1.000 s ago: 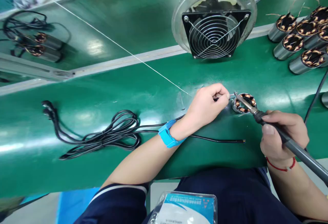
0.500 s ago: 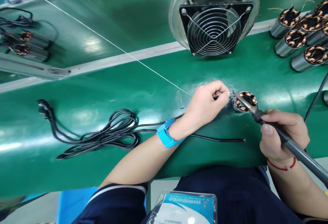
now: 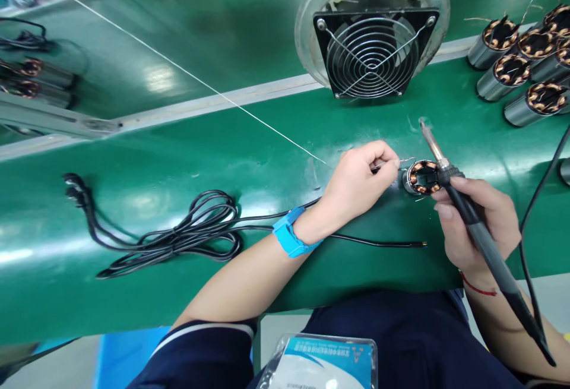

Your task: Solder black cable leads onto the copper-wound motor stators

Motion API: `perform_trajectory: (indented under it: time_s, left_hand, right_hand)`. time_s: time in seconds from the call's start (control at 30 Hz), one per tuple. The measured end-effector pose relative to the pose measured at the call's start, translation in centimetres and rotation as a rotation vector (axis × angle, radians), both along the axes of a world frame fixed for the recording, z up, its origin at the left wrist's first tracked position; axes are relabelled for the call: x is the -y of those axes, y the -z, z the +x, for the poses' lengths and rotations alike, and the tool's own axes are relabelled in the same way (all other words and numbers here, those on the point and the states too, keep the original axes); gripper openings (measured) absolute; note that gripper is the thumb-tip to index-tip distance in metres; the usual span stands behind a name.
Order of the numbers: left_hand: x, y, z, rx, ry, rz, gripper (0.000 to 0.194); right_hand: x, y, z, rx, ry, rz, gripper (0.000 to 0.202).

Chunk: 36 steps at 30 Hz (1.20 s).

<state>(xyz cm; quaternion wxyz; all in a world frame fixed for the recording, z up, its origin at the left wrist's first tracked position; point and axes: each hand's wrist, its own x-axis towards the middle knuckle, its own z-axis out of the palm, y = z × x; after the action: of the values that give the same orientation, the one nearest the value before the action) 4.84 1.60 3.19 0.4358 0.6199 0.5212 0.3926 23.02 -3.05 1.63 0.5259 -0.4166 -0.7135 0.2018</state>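
Note:
My right hand (image 3: 478,223) is closed round the dark handle of a soldering iron (image 3: 467,208); its metal tip points up and left, a little above the bench, with a wisp of smoke at it. Just left of the iron stands a motor stator (image 3: 412,182) with copper windings round its open top. My left hand (image 3: 363,178) is pinched beside the stator, holding thin wire that sticks out past the fingertips. A fine solder wire (image 3: 267,123) runs from the upper left down to this hand. A black cable also passes beneath the left wrist.
A coiled black power cord (image 3: 178,234) with a plug lies at the left. A fan with a wire guard (image 3: 371,56) stands at the back. Several stators (image 3: 499,77) are grouped at the back right. The iron's cord (image 3: 541,193) trails along the right.
The soldering iron's tip has lifted off the wire by my left fingers and moved up and right. My right hand has shifted slightly left. My left hand stays put.

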Motion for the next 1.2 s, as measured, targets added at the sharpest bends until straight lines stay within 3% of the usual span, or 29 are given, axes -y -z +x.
perform_trajectory:
  time_s: [0.17, 0.43, 0.73, 0.87, 1.03, 1.2]
  left_hand:
    - [0.0, 0.0, 0.0, 0.000, 0.001, -0.016, 0.015]
    - [0.0, -0.1, 0.1, 0.005, 0.010, -0.021, 0.014]
    - [0.2, -0.3, -0.3, 0.061, 0.014, -0.038, 0.006]
    - [0.5, -0.6, -0.7, 0.076, 0.024, -0.007, 0.008]
    - [0.8, -1.1, -1.0, 0.050, 0.109, 0.043, 0.007]
    - [0.8, -1.4, -1.4, -0.074, 0.222, 0.206, 0.011]
  right_hand:
    - [-0.3, 0.4, -0.6, -0.030, 0.045, -0.029, 0.045]
    - [-1.4, -1.6, -0.8, 0.294, 0.014, -0.274, 0.048]
    - [-2.5, -2.5, -1.4, 0.357, 0.073, -0.131, 0.049]
    - [-3.0, -2.5, -1.8, 0.426, -0.002, -0.059, 0.046]
    - [-3.0, -1.7, -1.8, 0.272, -0.014, -0.109, 0.044]
    - [-3.0, -0.9, -1.7, 0.126, -0.046, -0.200, 0.049]
